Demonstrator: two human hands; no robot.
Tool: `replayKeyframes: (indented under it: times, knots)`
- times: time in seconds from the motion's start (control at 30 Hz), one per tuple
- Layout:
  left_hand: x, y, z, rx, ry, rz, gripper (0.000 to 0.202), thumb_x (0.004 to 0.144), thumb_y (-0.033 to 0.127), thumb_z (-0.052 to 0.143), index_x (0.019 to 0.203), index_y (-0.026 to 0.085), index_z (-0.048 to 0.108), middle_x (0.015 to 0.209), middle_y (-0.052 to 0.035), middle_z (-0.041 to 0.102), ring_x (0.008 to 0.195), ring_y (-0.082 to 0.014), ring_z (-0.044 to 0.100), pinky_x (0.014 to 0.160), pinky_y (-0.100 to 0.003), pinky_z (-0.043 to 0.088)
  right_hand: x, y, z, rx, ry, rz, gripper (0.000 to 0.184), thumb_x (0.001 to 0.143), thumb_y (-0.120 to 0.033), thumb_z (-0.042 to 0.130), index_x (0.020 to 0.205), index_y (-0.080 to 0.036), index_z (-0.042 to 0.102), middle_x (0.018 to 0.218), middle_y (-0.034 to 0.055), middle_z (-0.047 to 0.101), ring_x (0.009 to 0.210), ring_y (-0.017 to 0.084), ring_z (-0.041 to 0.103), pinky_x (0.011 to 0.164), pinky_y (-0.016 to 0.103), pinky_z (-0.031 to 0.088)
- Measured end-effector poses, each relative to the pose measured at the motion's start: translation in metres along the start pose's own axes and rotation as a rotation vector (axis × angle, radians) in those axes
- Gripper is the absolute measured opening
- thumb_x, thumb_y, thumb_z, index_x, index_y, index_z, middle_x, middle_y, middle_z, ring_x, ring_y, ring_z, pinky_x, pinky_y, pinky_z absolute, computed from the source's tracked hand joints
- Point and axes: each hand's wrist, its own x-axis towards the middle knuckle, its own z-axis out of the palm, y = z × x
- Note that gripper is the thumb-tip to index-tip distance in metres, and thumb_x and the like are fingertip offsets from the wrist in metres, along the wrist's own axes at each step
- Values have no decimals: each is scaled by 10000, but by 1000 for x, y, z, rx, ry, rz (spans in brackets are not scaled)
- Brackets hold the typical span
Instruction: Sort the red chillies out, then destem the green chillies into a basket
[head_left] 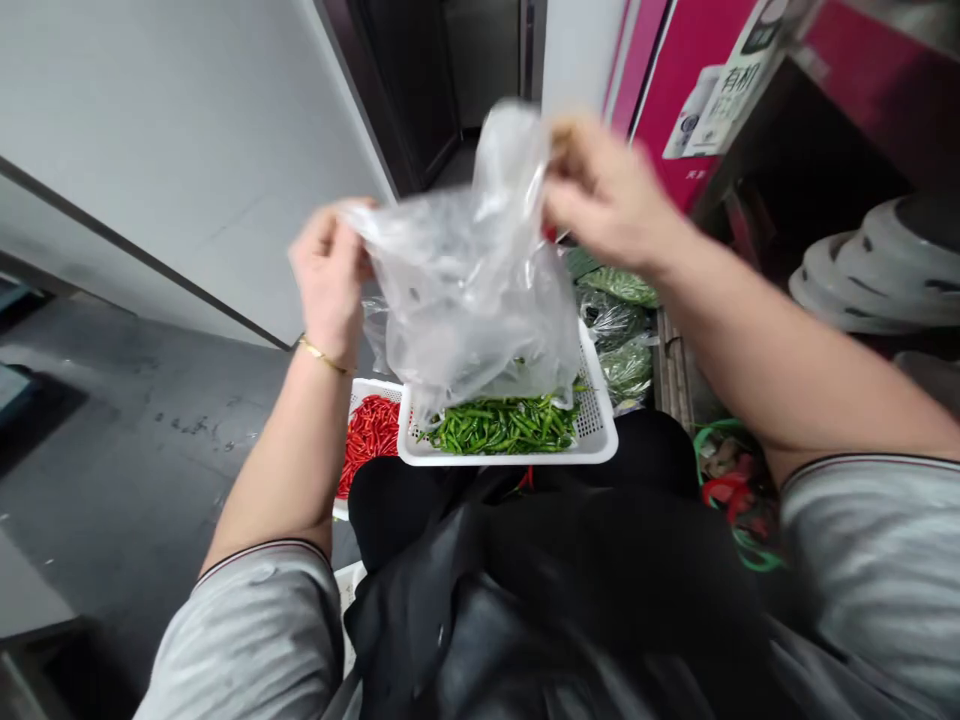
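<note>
A clear plastic bag (465, 290) is stretched between my two hands, blurred by motion. My left hand (330, 265) pinches its upper left corner, and my right hand (600, 190) grips the gathered top right part. Below the bag, green chili peppers (506, 425) lie in a white perforated plastic basket (600, 435) at my knees. The bag hangs over the basket and hides its far part. Whether anything is inside the bag I cannot tell for sure.
Red chili peppers (371, 430) fill another white basket at the left. Bagged green vegetables (626, 365) lie beyond at the right. A green-rimmed basket (739, 490) with scraps stands by my right knee. Stacked grey-white items (877, 265) sit far right; a grey wall panel (202, 130) rises left.
</note>
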Motion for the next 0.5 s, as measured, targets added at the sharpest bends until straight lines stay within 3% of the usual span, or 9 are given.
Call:
replayKeyframes:
  times: [0.03,0.13,0.23,0.27,0.33,0.37,0.43,0.5]
  knots:
    - [-5,-11,-1,8,-39,-108,288,842,413,651,888,130,617,667,22,541,645,-70,598,589,-200,508,-16,22,6,-123,-144,-4,547,793,-295,709,1290,-167,520,1024,16,660,910,178,655,854,397,544]
    - [-9,-31,-8,-42,-4,-268,302,876,479,593,909,178,595,628,23,544,572,-79,571,510,-209,484,-75,94,12,-225,-277,144,674,735,-396,745,1325,-196,489,1073,72,657,867,202,663,803,416,554]
    - [3,-30,-14,-117,50,-286,221,931,416,528,927,195,529,608,39,543,494,-70,530,478,-213,480,-136,155,20,-406,-432,200,721,580,-496,834,1205,-251,570,1031,77,675,804,210,660,685,319,543]
    - [10,-27,-14,-138,62,-285,209,950,401,497,935,193,504,596,49,531,469,-63,513,478,-213,484,-151,169,26,-495,-386,238,632,520,-508,856,1051,-261,619,892,55,682,694,200,638,591,297,515]
    - [25,-22,-16,-167,91,-255,217,978,400,443,961,185,463,586,70,496,459,-46,504,524,-210,508,-165,187,39,-483,-266,250,330,606,-486,800,735,-264,593,597,-17,593,505,145,536,469,254,425]
    - [32,-18,-18,-175,102,-228,238,989,411,416,989,175,448,605,72,496,488,-39,527,577,-213,527,-164,191,45,-451,-211,251,300,678,-474,743,631,-259,539,497,-37,526,449,130,487,442,246,389]
    - [47,-9,-26,-182,122,-161,304,1015,426,327,1073,143,424,720,47,554,631,-40,613,716,-241,551,-149,188,52,-381,-132,240,319,816,-435,596,581,-246,491,457,-43,503,440,120,485,458,237,388]
    - [59,3,-37,-224,144,-104,351,1042,361,189,1155,103,398,933,-16,614,877,-65,665,858,-273,536,-128,176,50,-333,-74,218,293,901,-410,470,686,-228,548,586,-21,606,533,123,564,539,243,445]
